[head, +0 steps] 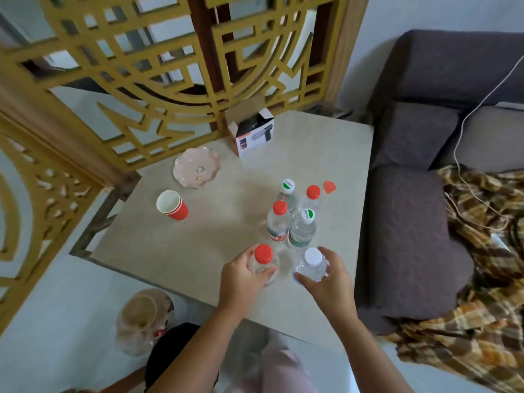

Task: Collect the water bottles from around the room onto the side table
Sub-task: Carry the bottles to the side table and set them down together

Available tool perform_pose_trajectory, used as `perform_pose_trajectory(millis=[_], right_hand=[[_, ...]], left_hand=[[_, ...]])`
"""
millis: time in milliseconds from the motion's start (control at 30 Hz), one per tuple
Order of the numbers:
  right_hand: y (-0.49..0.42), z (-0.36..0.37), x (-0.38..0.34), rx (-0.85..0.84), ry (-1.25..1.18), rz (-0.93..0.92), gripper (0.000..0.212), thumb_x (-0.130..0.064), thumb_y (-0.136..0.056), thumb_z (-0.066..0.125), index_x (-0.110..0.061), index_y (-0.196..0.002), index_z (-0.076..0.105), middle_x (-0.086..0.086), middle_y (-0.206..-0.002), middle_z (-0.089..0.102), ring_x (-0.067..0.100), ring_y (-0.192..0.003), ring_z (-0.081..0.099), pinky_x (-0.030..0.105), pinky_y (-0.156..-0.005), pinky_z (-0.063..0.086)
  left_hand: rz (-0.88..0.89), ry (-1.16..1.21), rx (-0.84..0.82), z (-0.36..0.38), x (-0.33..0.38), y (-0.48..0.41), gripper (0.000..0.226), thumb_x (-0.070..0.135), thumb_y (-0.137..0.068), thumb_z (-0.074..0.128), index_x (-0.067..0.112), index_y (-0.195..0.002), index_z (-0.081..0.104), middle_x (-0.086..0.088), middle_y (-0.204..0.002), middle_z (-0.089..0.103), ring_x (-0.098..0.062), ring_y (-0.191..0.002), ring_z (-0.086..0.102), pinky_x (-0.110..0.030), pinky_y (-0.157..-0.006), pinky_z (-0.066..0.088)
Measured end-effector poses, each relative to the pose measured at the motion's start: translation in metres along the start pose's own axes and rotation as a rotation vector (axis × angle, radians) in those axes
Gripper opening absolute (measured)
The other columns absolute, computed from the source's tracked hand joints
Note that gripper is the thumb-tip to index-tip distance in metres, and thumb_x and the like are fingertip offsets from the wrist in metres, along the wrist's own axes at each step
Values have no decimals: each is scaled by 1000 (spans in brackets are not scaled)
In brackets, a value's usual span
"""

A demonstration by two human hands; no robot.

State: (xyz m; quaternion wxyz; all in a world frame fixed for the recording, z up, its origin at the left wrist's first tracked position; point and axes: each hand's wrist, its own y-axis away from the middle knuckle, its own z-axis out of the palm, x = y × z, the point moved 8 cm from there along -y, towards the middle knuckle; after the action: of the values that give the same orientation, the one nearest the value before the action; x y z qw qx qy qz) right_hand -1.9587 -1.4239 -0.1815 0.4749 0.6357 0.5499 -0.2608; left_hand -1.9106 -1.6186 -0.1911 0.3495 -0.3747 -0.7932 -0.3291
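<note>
A beige side table (204, 236) carries several clear water bottles. My left hand (241, 279) grips a red-capped bottle (263, 255) near the table's front edge. My right hand (329, 279) grips a white-capped bottle (312, 263) just to its right. Both bottles stand upright at the table top. Behind them stands a cluster: a red-capped bottle (279, 222), a bottle with a white and green cap (303, 228), another white and green capped one (287, 190) and a further red-capped one (312, 194).
A red paper cup (171, 205) stands at the table's left, a pink scalloped dish (197, 167) behind it, a small open box (252, 134) at the back. A loose red cap (329, 187) lies right. A dark sofa (411, 222) flanks the table; a carved screen (170, 66) stands behind.
</note>
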Motion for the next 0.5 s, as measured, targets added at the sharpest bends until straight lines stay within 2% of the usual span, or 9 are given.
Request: perform_pose_trajectory(millis=[133,267,367,433,500], right_hand=[[-18,5,-1,-4,-4,17,48,-3,-63,80,-32,-61,42,-17,-60,50,1,-55,49,28,-61,44],[-32,10,5,-20,-2,8,49,3,-62,79,-29,-58,42,-15,-55,48,22,-62,56,33,-66,44],[-40,14,17,8,-41,32,49,1,-62,81,-32,-63,45,-17,-61,51,7,-57,52,28,-62,44],[-43,18,25,25,-53,49,50,-5,-62,83,-37,-76,46,-19,-75,53,2,-67,55,19,-58,44],[-45,21,30,46,-76,69,49,-5,-63,82,-36,-72,45,-18,-70,52,-8,-66,56,18,-61,46]], left_hand=[[1,-4,6,12,-3,-24,42,25,-62,84,19,-100,68,14,-82,67,-10,-80,64,-20,-74,47],[-18,-9,9,24,-8,-41,40,24,-62,84,20,-99,69,10,-85,71,-13,-81,65,-24,-75,49],[-4,-22,20,30,-10,-50,43,22,-61,85,15,-100,69,3,-87,72,-18,-80,66,-27,-76,50],[21,-37,35,32,-10,-55,47,20,-60,85,11,-102,68,-1,-89,73,-16,-79,65,-21,-74,47],[34,-35,41,33,-11,-57,50,18,-59,86,9,-104,68,-3,-90,73,-13,-78,63,-14,-72,42]])
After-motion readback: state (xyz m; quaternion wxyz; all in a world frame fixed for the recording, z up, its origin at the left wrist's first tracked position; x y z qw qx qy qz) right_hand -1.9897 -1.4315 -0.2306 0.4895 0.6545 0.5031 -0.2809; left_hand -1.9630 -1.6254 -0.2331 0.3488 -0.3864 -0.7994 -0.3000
